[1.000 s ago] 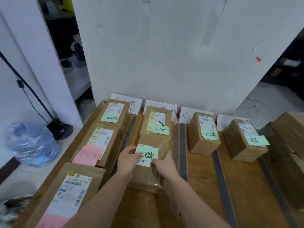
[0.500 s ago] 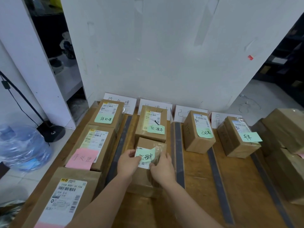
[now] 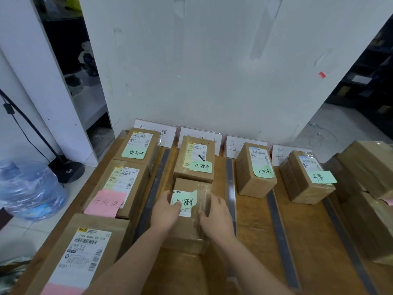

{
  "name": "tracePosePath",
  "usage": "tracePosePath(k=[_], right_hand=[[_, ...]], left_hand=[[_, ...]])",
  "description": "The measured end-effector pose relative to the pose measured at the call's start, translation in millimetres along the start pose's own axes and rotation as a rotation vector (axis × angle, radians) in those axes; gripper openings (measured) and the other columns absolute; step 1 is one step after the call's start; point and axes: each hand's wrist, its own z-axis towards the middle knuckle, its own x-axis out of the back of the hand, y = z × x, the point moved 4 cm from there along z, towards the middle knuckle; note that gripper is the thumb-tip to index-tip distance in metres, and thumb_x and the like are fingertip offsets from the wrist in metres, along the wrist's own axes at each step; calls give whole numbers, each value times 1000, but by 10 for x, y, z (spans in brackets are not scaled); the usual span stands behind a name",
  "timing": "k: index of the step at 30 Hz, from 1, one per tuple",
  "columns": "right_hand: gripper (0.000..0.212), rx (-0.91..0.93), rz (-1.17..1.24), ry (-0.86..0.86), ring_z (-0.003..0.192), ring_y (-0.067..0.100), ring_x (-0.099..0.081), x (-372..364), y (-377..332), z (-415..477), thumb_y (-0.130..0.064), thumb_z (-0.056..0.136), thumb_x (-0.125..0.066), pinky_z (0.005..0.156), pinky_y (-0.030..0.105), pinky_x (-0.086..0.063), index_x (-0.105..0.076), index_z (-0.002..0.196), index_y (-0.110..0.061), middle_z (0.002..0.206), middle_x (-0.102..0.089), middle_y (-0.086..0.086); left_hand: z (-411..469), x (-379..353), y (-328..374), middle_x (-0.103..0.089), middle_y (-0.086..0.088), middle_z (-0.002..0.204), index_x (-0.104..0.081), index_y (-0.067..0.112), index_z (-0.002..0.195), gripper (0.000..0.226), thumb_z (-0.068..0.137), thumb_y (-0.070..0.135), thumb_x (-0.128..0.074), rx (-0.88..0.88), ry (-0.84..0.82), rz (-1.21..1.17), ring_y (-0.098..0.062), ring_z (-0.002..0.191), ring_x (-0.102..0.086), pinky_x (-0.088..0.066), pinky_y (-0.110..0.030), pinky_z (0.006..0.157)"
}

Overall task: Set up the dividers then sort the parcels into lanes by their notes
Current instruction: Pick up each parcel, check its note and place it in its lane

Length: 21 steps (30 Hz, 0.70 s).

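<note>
A brown parcel [image 3: 190, 186] with a green note [image 3: 185, 199] lies in the second lane of the wooden table [image 3: 314, 241]. My left hand [image 3: 164, 211] grips its left side and my right hand [image 3: 215, 218] its right side. Just behind it stands another parcel with a green note [image 3: 194, 158]. Dark divider strips [image 3: 152, 192] [image 3: 230, 186] [image 3: 278, 228] [image 3: 340, 226] mark the lanes. The left lane holds three parcels: a far one [image 3: 138, 145], one with a pink note [image 3: 123, 184] and a near one [image 3: 85, 252]. The third lane parcel [image 3: 255, 169] and fourth lane parcel [image 3: 306, 175] carry green notes.
White lane cards [image 3: 156, 130] lean on the white wall behind the table. More brown parcels [image 3: 365, 167] are stacked at the right edge. A blue water jug [image 3: 27, 188] and a black lamp base [image 3: 66, 169] sit on the floor at the left.
Both hands have pushed the held parcel a little forward in the second lane, closer to the parcel behind it. My view has shifted slightly.
</note>
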Motion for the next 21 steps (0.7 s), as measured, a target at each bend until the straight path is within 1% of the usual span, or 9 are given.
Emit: tracePosePath(k=[3,4,5,8,11,14,16,21], right_hand=[[57,36,-19,23,133,16,-43,103,48,-27,-26,93,-62,107,31,-39,-38,145,-23,145,-43,-3],[56,52,-29,34,133,16,-42,133,58,-33,-25,94,-60,106,30,-39,-38,145,-22,144,-44,-2],[54,64,-38,44,133,17,-42,153,70,-41,-24,95,-58,106,29,-38,-38,145,-21,144,-44,-2],[55,71,-60,72,133,16,-42,180,113,-62,-26,96,-57,107,30,-38,-37,147,-20,144,-44,-1],[55,83,-71,83,133,14,-42,191,166,-85,-28,96,-57,108,30,-38,-37,147,-23,144,-44,-4],[50,167,-57,70,130,10,-43,202,153,-113,-26,95,-58,107,26,-37,-43,143,-24,140,-46,-7],[47,206,-59,68,127,8,-44,213,142,-132,-25,94,-59,105,24,-37,-47,140,-26,137,-48,-9],[48,241,-94,48,128,6,-43,221,171,-186,-27,94,-61,108,23,-35,-49,140,-27,138,-47,-12]], left_hand=[[-45,-18,52,-55,-5,140,-35,19,148,57,96,19,-60,-48,11,80,-19,114,-63,-46,-13,55],[-60,-25,67,-54,-5,141,-35,19,148,58,96,18,-60,-67,15,104,-20,118,-61,-46,-13,58],[-76,-31,87,-52,-5,142,-35,18,148,58,96,18,-61,-91,21,133,-20,121,-58,-46,-13,64],[-117,-38,128,-49,-3,141,-38,19,145,57,94,19,-62,-173,41,225,-19,128,-49,-44,-21,86],[-146,-43,135,-46,-1,142,-37,21,145,58,94,21,-63,-217,44,285,-18,131,-44,-43,-29,98],[-165,-34,128,-46,0,141,-38,22,145,57,93,24,-63,-247,49,317,-17,130,-44,-43,-32,101],[-181,-23,124,-46,0,140,-38,21,144,57,93,23,-63,-263,50,326,-17,129,-43,-42,-31,101],[-238,3,139,-46,-1,140,-38,19,145,58,93,22,-64,-288,63,343,-17,130,-43,-42,-30,100]])
